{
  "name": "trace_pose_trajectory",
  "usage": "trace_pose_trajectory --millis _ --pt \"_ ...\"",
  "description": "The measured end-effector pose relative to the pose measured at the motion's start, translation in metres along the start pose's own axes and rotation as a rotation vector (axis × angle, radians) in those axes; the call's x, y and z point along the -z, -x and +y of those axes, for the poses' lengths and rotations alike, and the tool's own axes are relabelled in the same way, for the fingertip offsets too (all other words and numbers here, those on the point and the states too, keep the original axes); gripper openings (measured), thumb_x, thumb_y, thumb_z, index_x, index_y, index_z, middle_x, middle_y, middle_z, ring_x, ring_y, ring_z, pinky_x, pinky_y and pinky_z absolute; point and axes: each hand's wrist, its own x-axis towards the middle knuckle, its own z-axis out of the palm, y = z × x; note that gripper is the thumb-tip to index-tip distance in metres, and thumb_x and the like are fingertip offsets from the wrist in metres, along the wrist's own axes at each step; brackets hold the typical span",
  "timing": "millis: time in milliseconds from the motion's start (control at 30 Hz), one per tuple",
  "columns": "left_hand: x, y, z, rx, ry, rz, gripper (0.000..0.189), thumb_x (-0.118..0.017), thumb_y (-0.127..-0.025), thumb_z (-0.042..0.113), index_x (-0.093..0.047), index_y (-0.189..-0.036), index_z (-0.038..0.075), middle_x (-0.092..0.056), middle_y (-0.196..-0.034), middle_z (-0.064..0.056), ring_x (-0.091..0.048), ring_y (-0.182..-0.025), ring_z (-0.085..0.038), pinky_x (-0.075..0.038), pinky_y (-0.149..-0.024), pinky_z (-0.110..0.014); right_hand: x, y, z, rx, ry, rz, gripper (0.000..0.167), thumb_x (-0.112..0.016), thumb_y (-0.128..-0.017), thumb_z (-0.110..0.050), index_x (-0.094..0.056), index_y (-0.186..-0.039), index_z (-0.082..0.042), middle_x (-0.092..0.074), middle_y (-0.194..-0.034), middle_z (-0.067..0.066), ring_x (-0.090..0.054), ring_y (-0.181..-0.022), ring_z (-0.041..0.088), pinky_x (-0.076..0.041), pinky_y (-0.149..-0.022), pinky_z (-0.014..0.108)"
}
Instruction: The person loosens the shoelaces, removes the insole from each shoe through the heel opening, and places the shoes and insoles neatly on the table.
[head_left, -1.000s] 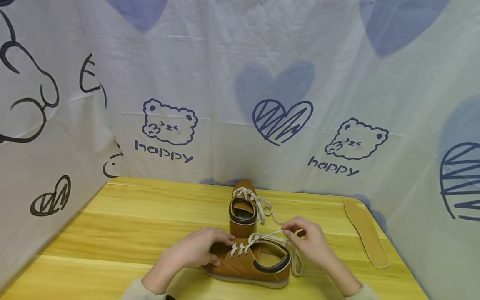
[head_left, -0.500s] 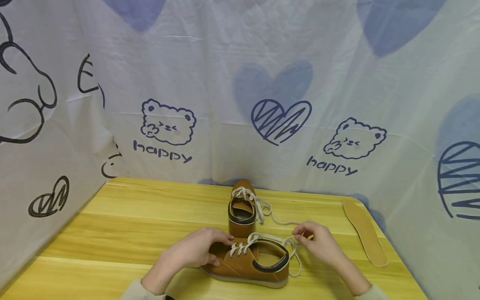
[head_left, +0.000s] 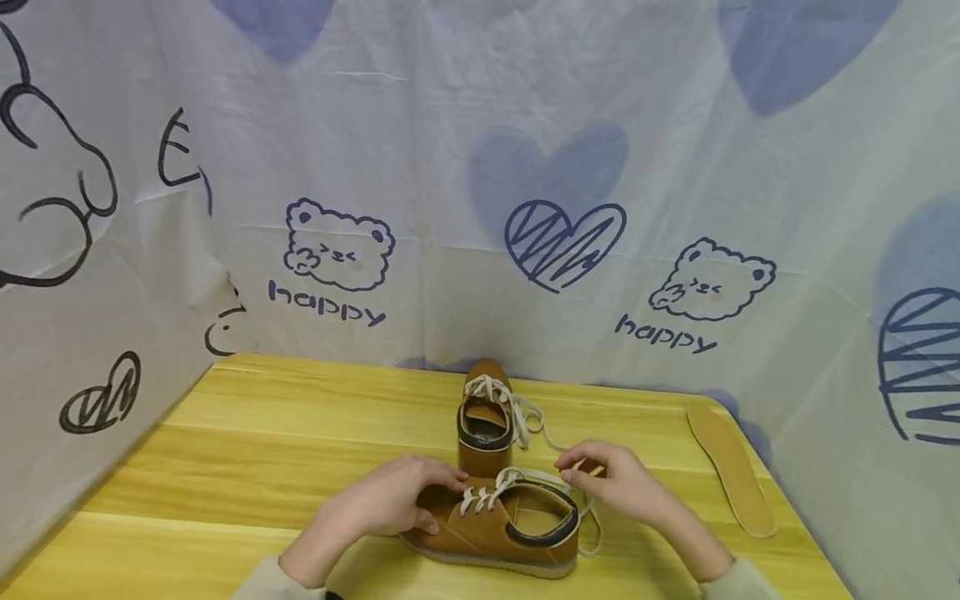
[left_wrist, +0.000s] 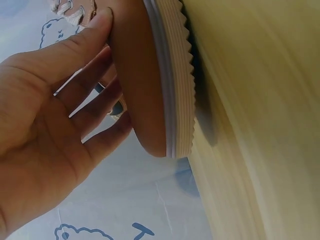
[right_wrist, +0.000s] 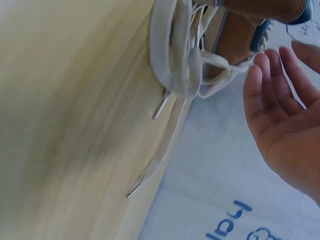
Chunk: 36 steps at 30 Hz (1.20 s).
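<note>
A brown lace-up shoe (head_left: 487, 542) lies sideways at the front of the table in the head view, toe to the left. My left hand (head_left: 386, 496) grips its toe; the left wrist view shows the thumb on the upper (left_wrist: 140, 75) and the fingers along the far side. Beside the collar, my right hand (head_left: 618, 485) hovers with loosely bent fingers and nothing visibly pinched. White laces (head_left: 478, 500) cross the tongue and trail past the heel. In the right wrist view, looped lace (right_wrist: 161, 45) hangs near the right hand (right_wrist: 290, 120).
Behind stands a second brown shoe (head_left: 484, 460), heel toward me, its lace loose on the right. A tan insole (head_left: 731, 468) lies near the right edge of the wooden table (head_left: 300, 417). A printed cloth (head_left: 450, 167) hangs around the back and sides.
One second ago the right hand held a lace taut; it moved right, let the lace drop behind the heel, then came back left. The left hand stays on the toe.
</note>
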Motion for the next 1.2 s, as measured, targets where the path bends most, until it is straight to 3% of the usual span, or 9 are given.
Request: trace_pose_trajectory --millis 200,333,433,600,700,800,900,1067,1200 --pt "0.002 0.0 -0.002 -0.019 -0.009 -0.015 0.053 -0.089 -0.081 0.016 -0.072 -0.132 0.017 -0.064 -0.142 0.002 -0.059 -0.132 -0.024 -0.045 -0.113 -0.045 -0.008 -0.009 -0.007 0.067 0.032 -0.114 0.015 -0.071 -0.1 -0.02 -0.078 -0.11 -0.012 -0.075 -0.104 0.001 -0.067 -0.084 0.011 -0.057 -0.069 0.027" --pt "0.001 0.001 -0.003 -0.031 -0.015 -0.014 0.055 -0.088 -0.082 0.017 -0.07 -0.134 0.015 -0.063 -0.143 0.002 -0.058 -0.133 -0.023 -0.045 -0.113 -0.044 -0.013 -0.012 -0.009 0.08 0.129 -0.114 0.011 -0.072 -0.099 -0.027 -0.079 -0.106 -0.021 -0.074 -0.098 -0.011 -0.065 -0.083 0.005 -0.054 -0.071 0.025" --pt "-0.001 0.003 -0.005 -0.04 -0.027 0.001 0.056 -0.088 -0.082 0.016 -0.069 -0.134 0.014 -0.063 -0.143 0.001 -0.058 -0.133 -0.023 -0.046 -0.113 -0.044 -0.016 -0.013 -0.01 0.074 0.135 -0.102 0.009 -0.073 -0.098 -0.025 -0.079 -0.103 -0.021 -0.074 -0.096 -0.012 -0.064 -0.081 0.004 -0.054 -0.071 0.025" --pt "-0.002 0.012 -0.005 -0.033 -0.074 0.088 0.053 -0.087 -0.081 0.009 -0.07 -0.13 0.014 -0.066 -0.136 0.0 -0.063 -0.126 -0.024 -0.051 -0.107 -0.046 -0.027 -0.009 -0.016 0.022 0.007 -0.109 0.008 -0.073 -0.096 -0.014 -0.078 -0.102 -0.013 -0.072 -0.094 -0.003 -0.062 -0.071 0.009 -0.055 -0.061 0.027" --pt "-0.002 0.021 -0.003 0.018 -0.073 0.181 0.045 -0.086 -0.083 0.008 -0.07 -0.124 0.015 -0.068 -0.124 0.002 -0.067 -0.113 -0.02 -0.057 -0.097 -0.044 -0.037 -0.006 -0.023 -0.036 -0.089 -0.111 0.012 -0.071 -0.095 -0.009 -0.076 -0.106 -0.008 -0.07 -0.095 0.002 -0.061 -0.064 0.011 -0.057 -0.053 0.033" --pt "-0.003 0.03 -0.001 0.08 0.0 0.286 0.032 -0.083 -0.086 0.009 -0.07 -0.114 0.015 -0.066 -0.11 0.005 -0.066 -0.095 -0.012 -0.059 -0.083 -0.034 -0.048 -0.003 -0.031 -0.075 -0.161 -0.093 0.016 -0.069 -0.095 -0.007 -0.074 -0.109 -0.005 -0.07 -0.097 0.005 -0.062 -0.064 0.012 -0.058 -0.049 0.037" --pt "-0.003 0.038 0.003 0.134 0.138 0.338 0.02 -0.081 -0.089 0.013 -0.067 -0.103 0.016 -0.063 -0.095 0.009 -0.06 -0.081 -0.005 -0.056 -0.072 -0.026 -0.059 -0.002 -0.039 -0.087 -0.2 -0.066 0.018 -0.069 -0.094 -0.006 -0.072 -0.111 -0.003 -0.069 -0.099 0.006 -0.063 -0.067 0.011 -0.06 -0.05 0.039" --pt "-0.004 0.047 0.01 0.208 0.324 0.278 0.015 -0.076 -0.095 0.027 -0.064 -0.095 0.019 -0.06 -0.079 0.012 -0.056 -0.069 -0.003 -0.053 -0.063 -0.023 -0.076 -0.002 -0.049 -0.103 -0.276 -0.04 0.021 -0.07 -0.093 -0.003 -0.069 -0.114 0.0 -0.066 -0.099 0.008 -0.064 -0.066 0.012 -0.061 -0.051 0.039" --pt "-0.006 0.049 0.015 0.265 0.324 0.269 0.024 -0.074 -0.096 0.039 -0.061 -0.091 0.02 -0.06 -0.074 0.012 -0.054 -0.065 -0.004 -0.049 -0.057 -0.024 -0.091 -0.006 -0.057 -0.127 -0.338 -0.03 0.025 -0.071 -0.094 -0.004 -0.067 -0.118 0.0 -0.064 -0.1 0.006 -0.062 -0.068 0.013 -0.06 -0.051 0.037"
